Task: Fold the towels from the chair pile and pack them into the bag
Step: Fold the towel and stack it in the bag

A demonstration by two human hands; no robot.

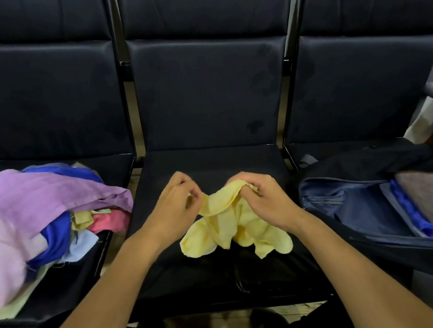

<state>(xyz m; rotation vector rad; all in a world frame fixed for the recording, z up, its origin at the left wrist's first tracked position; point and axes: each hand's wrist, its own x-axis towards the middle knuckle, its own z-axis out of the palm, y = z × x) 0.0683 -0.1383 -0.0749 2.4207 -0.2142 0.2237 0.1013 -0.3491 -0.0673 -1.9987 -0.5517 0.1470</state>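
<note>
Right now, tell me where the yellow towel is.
The yellow towel hangs crumpled over the middle seat, held by both hands, between the towel pile on the left and the open bag on the right.

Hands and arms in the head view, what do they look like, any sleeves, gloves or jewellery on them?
Both forearms are bare as far as the frame shows, with no sleeve in view. The left hand and the right hand wear no gloves, and no ring, watch or bracelet shows at the fingers or wrists. No markings are visible on either arm.
</note>
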